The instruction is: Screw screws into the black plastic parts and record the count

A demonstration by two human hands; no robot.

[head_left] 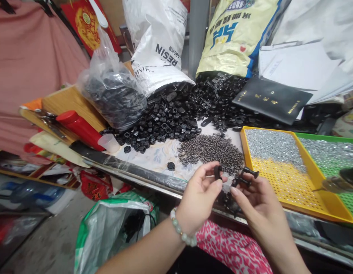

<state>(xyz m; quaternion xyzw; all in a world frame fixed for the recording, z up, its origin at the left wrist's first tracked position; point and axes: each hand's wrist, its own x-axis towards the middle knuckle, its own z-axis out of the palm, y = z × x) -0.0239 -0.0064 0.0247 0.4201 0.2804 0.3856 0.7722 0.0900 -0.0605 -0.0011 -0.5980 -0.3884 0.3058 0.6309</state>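
Between the thumb and fingers of my left hand [201, 192] is a small black plastic ring-shaped part [218, 172]. My right hand [260, 201] grips a black plastic part with short stems [246, 176], its lower portion partly hidden by my fingers. The two hands are close together, just over the table's front edge, and the parts do not touch. Beyond them lies a heap of tiny dark metal pieces [212, 152]. One loose black round part [171, 166] rests on the table to the left of that heap.
Black plastic parts [162, 125] pile up behind, spilling from a white resin sack [162, 42] and a yellow sack [236, 42]. A yellow perforated tray [279, 186] and a green tray [347, 198] hold small silvery pieces at right; a blurred screwdriver-like tool [339, 182] juts over them. A red bottle [81, 129] lies left.
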